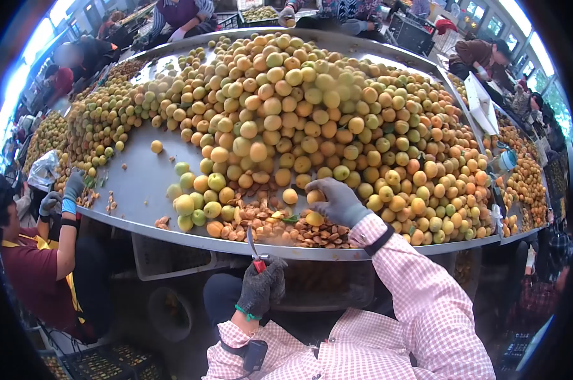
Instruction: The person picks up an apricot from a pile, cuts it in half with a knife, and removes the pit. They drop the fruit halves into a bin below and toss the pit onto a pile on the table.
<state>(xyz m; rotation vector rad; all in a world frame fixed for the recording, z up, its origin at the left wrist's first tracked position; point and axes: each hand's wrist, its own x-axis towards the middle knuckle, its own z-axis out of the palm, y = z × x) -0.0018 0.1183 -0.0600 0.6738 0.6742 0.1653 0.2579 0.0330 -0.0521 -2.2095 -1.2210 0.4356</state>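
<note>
Texts, labels, brands, numbers, signs: we can read none. Black wrist device [255, 356]: no digits legible to us. Red knife handle [259, 266]: no brand we make out. White box [480, 104], dark crates [112, 362]: no lettering we can read.
</note>
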